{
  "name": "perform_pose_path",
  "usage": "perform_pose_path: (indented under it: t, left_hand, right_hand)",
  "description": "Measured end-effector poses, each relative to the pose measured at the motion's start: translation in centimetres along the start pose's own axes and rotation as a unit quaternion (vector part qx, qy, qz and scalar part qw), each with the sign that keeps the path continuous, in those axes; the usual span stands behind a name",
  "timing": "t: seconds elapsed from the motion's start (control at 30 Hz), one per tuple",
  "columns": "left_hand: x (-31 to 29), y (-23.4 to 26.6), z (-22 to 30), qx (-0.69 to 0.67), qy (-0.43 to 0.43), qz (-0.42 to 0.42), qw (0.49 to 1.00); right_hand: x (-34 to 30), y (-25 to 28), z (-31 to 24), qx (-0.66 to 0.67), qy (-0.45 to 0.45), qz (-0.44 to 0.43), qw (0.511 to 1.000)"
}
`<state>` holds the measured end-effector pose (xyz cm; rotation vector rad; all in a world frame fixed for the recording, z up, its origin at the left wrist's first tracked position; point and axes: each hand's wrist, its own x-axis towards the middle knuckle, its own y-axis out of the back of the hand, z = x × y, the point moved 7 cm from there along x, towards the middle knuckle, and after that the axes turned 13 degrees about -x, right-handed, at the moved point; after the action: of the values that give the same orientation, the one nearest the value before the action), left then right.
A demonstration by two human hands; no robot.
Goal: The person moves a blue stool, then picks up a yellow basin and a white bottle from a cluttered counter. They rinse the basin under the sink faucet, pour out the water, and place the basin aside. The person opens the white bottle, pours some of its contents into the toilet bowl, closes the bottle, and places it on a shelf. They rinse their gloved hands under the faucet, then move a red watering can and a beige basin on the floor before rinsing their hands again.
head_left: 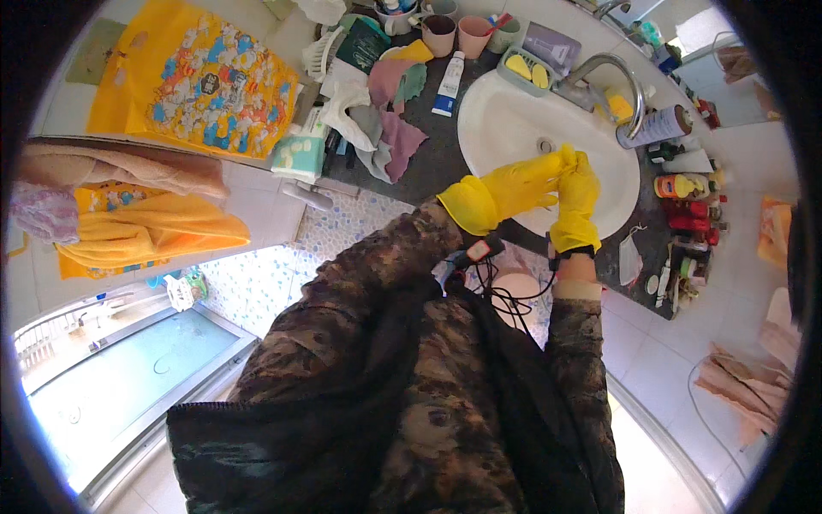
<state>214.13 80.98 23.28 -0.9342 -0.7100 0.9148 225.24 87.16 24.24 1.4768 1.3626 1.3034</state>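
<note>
Both my hands wear yellow rubber gloves and meet over the near part of the white washbasin (488,120). My left hand (521,184) reaches in from the left with its fingers stretched out. Its glove has a wide, loose cuff (462,206) at the wrist. My right hand (577,195) points up, its fingers bent and closed around the fingertips of the left glove. A dark band shows at the right wrist, below the glove. The exact hold between the fingertips is partly hidden.
A curved metal tap (638,94) arches over the basin's right side. Behind stand a soap dish (524,70) with yellow sponges and several cups (473,36). A toothpaste tube (449,84) and cloths (398,141) lie left; bottles (683,186) line the right. Black cables (505,295) hang below my hands.
</note>
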Motion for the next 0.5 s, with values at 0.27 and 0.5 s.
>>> perform_pose_path:
  t: [0.27, 0.5]
  left_hand:
    - [-2.6, -3.2, 3.0, 0.934, -0.259, -0.107, 0.22]
    - [-1.8, -2.2, 0.9, 0.947, -0.245, -0.117, 0.17]
  right_hand:
    - [0.0, -1.7, -2.6, 0.345, -0.033, -0.08, 0.935]
    - [-1.4, -2.9, -4.1, 0.478, -0.071, -0.17, 0.859]
